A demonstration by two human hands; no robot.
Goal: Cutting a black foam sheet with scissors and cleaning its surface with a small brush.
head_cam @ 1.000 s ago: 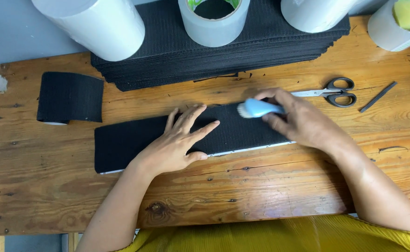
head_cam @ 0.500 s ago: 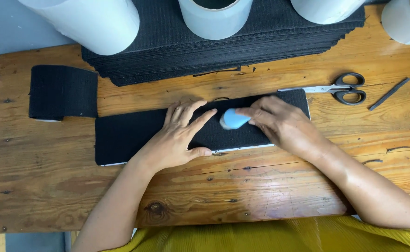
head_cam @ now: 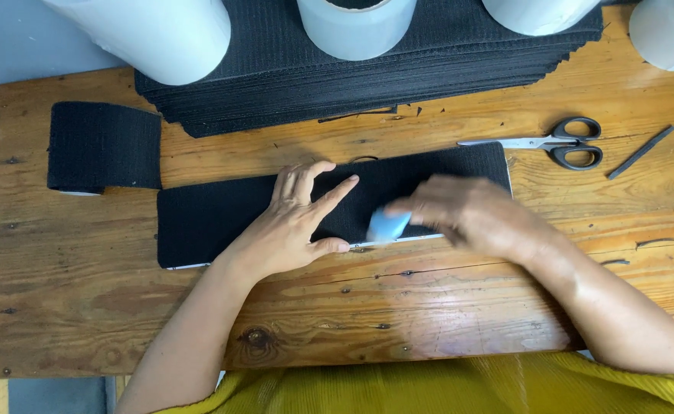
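The person wears a mustard-yellow garment with a fine ribbed texture, seen along the bottom edge. Both forearms are bare. The left hand (head_cam: 291,222) shows no ring or watch; the right hand (head_cam: 471,215) is blurred, so small details cannot be told.

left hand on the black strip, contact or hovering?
Touching. The head view shows the left hand lying flat on the black strip, fingers spread and pressed onto its surface, with no gap or shadow beneath them.

Four white rolls (head_cam: 356,27), two black strips (head_cam: 214,218), one stack (head_cam: 398,73), one scissors (head_cam: 559,143).
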